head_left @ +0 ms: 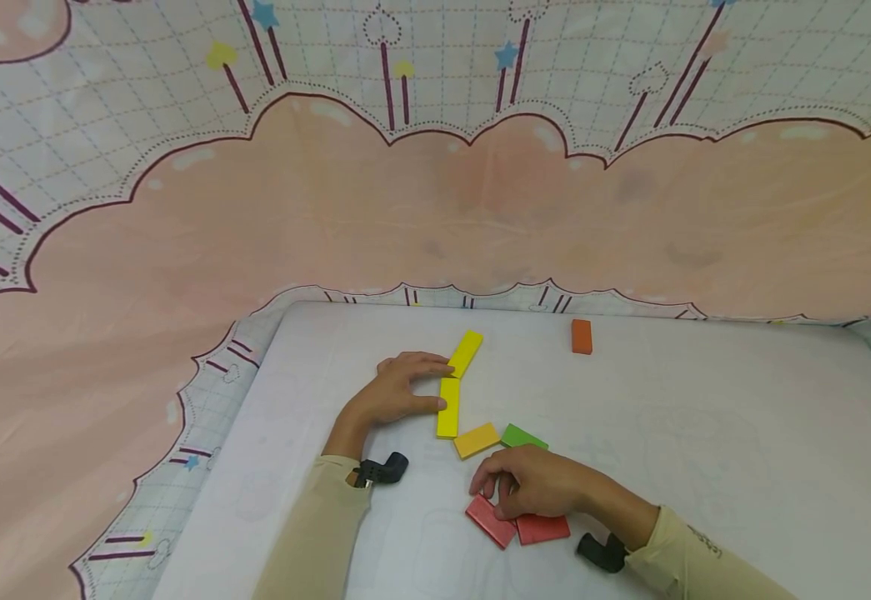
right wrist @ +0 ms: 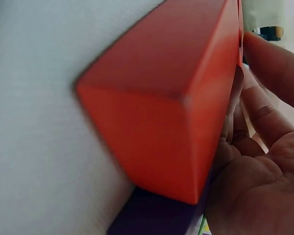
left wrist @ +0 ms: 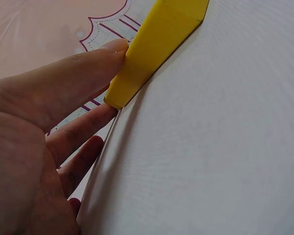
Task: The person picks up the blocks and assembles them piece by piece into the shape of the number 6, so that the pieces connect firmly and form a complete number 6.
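Note:
My left hand (head_left: 397,392) reaches from the left to two bright yellow blocks. Its thumb is against the lower yellow block (head_left: 448,408), while the fingertips are at the near end of the upper, slanted yellow block (head_left: 467,353). In the left wrist view the thumb lies along a yellow block (left wrist: 147,54), with the other fingers loosely spread. My right hand (head_left: 543,483) is bent over two red blocks, thumb and fingertips pinching the left red block (head_left: 493,527). The right red block (head_left: 543,530) lies under the palm side, partly covered.
An amber block (head_left: 477,442) and a green block (head_left: 523,436) continue the curve between the hands. A dark purple block (right wrist: 154,210) shows beside a red one in the right wrist view. One orange block (head_left: 581,337) lies near the white table's (head_left: 743,417) far edge. Patterned cloth hangs behind.

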{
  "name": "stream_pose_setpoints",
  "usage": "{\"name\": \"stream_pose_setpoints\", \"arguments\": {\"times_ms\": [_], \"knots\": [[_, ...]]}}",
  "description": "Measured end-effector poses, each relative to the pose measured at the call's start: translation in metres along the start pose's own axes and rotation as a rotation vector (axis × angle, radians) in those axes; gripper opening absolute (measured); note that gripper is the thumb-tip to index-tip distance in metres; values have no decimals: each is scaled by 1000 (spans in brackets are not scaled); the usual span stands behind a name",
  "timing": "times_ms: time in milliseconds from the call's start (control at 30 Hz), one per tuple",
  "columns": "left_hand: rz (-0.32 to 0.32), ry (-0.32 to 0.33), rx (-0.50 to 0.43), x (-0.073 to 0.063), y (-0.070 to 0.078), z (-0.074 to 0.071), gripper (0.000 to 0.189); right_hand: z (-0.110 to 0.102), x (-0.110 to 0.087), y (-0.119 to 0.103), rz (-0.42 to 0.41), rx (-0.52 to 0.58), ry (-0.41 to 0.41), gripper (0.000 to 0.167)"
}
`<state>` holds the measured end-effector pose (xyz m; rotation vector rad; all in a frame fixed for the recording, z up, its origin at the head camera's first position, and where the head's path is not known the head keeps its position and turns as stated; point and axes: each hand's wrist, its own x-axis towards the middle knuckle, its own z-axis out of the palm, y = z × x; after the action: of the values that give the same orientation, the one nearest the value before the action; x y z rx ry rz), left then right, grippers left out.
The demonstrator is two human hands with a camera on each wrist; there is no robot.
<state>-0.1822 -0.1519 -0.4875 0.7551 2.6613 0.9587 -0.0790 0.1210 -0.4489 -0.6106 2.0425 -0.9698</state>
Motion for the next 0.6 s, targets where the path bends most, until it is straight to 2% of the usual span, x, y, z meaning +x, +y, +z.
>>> {"name": "stream_pose_setpoints", "arguments": {"times_ms": [600], "knots": [[-5,-8,1,-1,3,-2,54,-1,0,1,7,11,0,27]]}}
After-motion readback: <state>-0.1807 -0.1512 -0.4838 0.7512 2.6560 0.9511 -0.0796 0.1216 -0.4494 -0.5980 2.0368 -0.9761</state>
